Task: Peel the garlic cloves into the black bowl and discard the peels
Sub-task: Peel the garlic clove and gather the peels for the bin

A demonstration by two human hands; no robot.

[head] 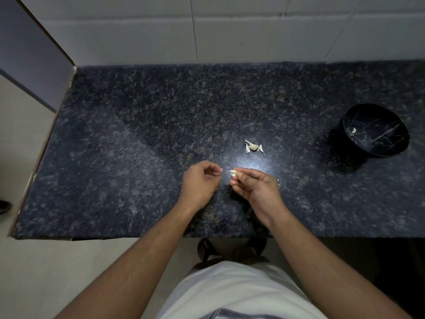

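**Garlic clove pinched in my right hand above the table**

At the far left I see a dark cabinet side (30, 56) running up against the pale tiled wall (230, 28), and below it the light floor (20, 157) beside the left edge of the table (115, 146), a dark speckled stone top that fills the middle of my view.

Near the middle, my left hand (200, 184) hangs over the table with its fingers (212, 170) curled in toward the thumb. A tiny pale fleck shows at the fingertips, too small for me to say whether it is a scrap of peel or whether the hand holds anything.

Just to the right, close by but apart from it, my right hand (255, 185) pinches a garlic clove (233, 172) between thumb and forefinger, the clove's pale tip pointing left toward the other hand. The remaining fingers (239, 188) fold loosely beneath it.

Farther back and slightly right of both hands, a small heap of garlic pieces (254, 147) lies on the table; I cannot tell cloves from peel in it.

Well apart on the right stands the black bowl (377, 148), marbled with thin pale veins and appearing tipped toward me. One peeled clove (353, 130) rests inside against its left wall.

At the near edge my white shirt (230, 293) and a sandalled foot (204, 249) show on the floor.
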